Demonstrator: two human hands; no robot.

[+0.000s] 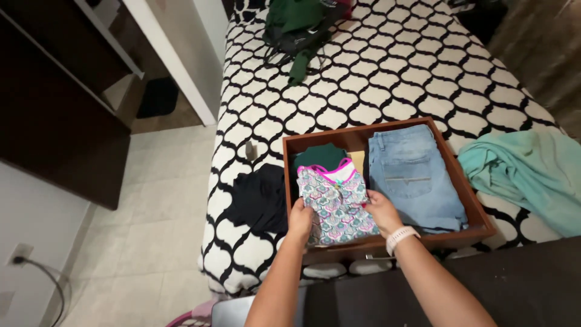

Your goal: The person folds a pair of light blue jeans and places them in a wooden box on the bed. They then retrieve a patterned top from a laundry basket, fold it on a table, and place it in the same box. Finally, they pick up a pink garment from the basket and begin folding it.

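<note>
A brown wooden drawer (472, 200) rests on a bed with a black-and-white patterned cover (375, 72). A folded patterned top with pink trim (336, 200) lies in the drawer's left half. My left hand (300, 219) grips its left edge and my right hand (381, 211), with a pale wristband, presses its right edge. Behind the top a dark green folded garment (319, 156) shows. Folded light blue jeans (411, 172) fill the right half of the drawer.
A black garment (260, 197) lies left of the drawer, a turquoise cloth (532, 169) to its right. Green and dark clothes (299, 27) are piled at the far end of the bed. A dark cabinet (54, 109) stands left, above a tiled floor (145, 242).
</note>
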